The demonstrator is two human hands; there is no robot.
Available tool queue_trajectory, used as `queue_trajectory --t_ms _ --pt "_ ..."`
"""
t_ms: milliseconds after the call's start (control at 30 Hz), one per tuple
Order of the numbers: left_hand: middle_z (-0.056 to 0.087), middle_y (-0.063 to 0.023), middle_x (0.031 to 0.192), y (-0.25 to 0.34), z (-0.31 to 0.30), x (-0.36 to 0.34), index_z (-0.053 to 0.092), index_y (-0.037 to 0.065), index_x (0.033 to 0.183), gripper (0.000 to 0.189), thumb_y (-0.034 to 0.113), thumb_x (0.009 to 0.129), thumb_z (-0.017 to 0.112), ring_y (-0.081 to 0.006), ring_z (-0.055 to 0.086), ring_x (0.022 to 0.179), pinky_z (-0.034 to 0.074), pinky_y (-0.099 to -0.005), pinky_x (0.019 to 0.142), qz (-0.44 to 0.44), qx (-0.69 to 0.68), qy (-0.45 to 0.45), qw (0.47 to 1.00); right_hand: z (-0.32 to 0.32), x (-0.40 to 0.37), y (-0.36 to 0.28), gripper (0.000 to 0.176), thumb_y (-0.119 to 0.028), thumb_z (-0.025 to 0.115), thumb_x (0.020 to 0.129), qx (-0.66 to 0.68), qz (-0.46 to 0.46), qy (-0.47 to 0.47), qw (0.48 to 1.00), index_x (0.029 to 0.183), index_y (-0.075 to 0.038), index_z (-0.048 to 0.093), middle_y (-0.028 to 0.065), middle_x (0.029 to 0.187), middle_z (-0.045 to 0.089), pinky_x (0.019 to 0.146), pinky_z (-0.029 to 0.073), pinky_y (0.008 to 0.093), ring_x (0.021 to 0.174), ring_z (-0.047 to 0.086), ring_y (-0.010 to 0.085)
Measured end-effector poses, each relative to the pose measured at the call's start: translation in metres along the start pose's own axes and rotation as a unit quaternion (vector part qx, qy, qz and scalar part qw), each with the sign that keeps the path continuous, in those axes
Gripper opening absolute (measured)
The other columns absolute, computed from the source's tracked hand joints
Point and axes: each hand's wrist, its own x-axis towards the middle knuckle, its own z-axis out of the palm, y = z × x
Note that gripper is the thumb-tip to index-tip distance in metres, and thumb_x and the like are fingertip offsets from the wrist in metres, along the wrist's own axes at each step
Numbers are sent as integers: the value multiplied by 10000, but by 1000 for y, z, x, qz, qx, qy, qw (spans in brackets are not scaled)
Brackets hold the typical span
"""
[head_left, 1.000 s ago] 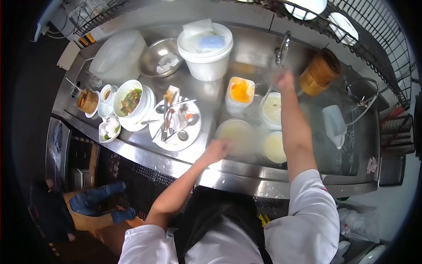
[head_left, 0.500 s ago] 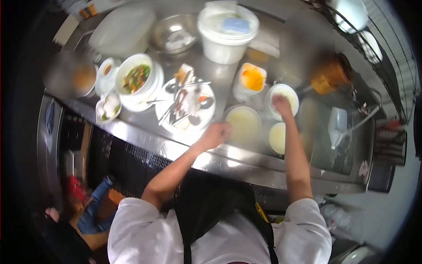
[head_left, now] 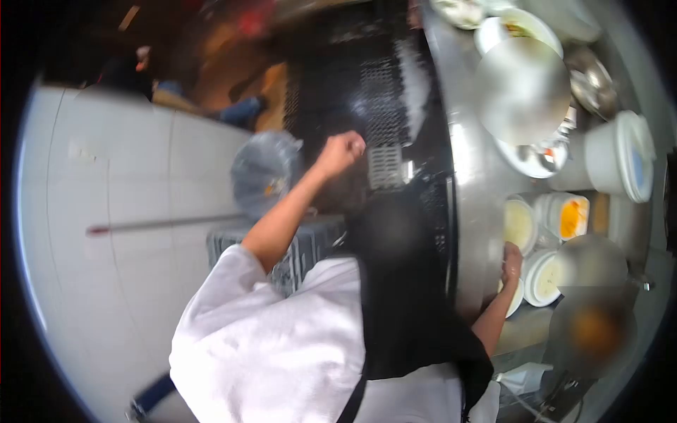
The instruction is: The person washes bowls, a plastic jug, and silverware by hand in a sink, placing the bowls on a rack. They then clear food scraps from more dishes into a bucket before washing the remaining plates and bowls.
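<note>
My left hand (head_left: pixel 342 151) is out over the dark floor, away from the counter, its fingers curled closed. What it holds, if anything, is too small to make out. A bin lined with a clear plastic bag (head_left: pixel 262 169) stands on the floor just left of it. My right hand (head_left: pixel 513 262) is low at the counter, beside a round tub of pale yellow liquid (head_left: pixel 520 224); its fingers are blurred and partly hidden. Close by are a white tub with pale contents (head_left: pixel 546 279) and a square tub of orange pieces (head_left: pixel 572 216). Another pale tub lies partly under my right hand.
The steel counter (head_left: pixel 474 151) carries a plate with used cutlery (head_left: pixel 546 161), a white bowl with food scraps (head_left: pixel 525 27), a metal bowl (head_left: pixel 594 83) and a white lidded bucket (head_left: pixel 617 156). A grey crate (head_left: pixel 310 243) and a long-handled stick (head_left: pixel 166 224) are left. Another person's leg (head_left: pixel 240 111) shows behind.
The view has turned left, bringing the bin and tiled wall in. My left hand has moved from the counter's edge out over the floor. My right hand has left the white tub.
</note>
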Motion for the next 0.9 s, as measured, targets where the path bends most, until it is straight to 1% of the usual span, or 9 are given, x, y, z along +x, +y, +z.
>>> queue_trajectory --t_ms 267,333,400,433,500,633,733,767,900 --pt "633 -131 637 -196 -142 -97 661 34 864 245 259 832 569 -247 631 588 494 -368 597 -245 61 272 929 2 6 4 250 -198 503 921 -116 -69 -65 989 1027 3 605 50 896 631 704 468 259 773 574 129" --pt "647 -215 827 -267 -177 -107 660 1 858 331 319 816 579 -358 630 788 493 -433 708 -259 215 249 908 -2 8 10 247 -186 503 913 -130 -79 -32 988 1013 9 618 63 899 635 727 468 280 790 576 137" --pt "585 -258 1066 -237 -191 -105 614 -25 1007 404 311 783 615 -386 565 1003 463 -456 835 -226 404 94 881 1 -2 5 201 -172 528 879 -112 -97 4 989 957 -29 646 30 773 613 563 425 253 635 527 108" --pt "603 -245 1053 -253 -188 -91 610 -2 1048 372 264 789 624 -385 574 1000 459 -454 851 -238 349 179 888 -1 6 12 185 -176 536 869 -87 -70 2 994 960 -49 637 3 721 589 458 364 231 538 477 81" --pt "622 -234 1032 -200 -166 -43 629 4 1025 317 228 801 625 -368 594 987 462 -430 857 -272 284 153 906 2 -13 -13 173 -174 523 874 -59 19 0 998 872 -29 617 15 768 597 520 399 221 620 521 78" --pt "673 -149 932 -77 -80 65 635 8 1011 246 175 834 599 -248 657 875 498 -329 774 -62 133 82 986 4 -14 -22 112 -175 541 879 121 -48 101 986 891 -70 578 10 741 583 473 384 203 581 509 63" --pt "657 -163 924 42 3 141 638 25 988 185 108 836 573 -242 653 871 493 -313 771 110 76 44 990 1 -9 -51 130 -149 527 899 147 -126 218 957 971 -52 575 37 770 604 510 420 220 618 544 86" --pt "659 -138 876 85 33 159 635 10 969 173 126 853 579 -167 634 792 485 -283 721 153 51 42 986 0 -4 -63 143 -131 519 906 144 -150 254 945 1002 -43 575 50 784 614 525 435 228 634 560 97" --pt "625 -169 823 237 124 201 629 13 872 143 124 814 560 -337 606 733 482 -362 664 318 19 -57 946 18 -1 -168 138 -118 518 899 45 -299 315 899 974 -30 594 64 783 628 598 463 246 664 588 127"
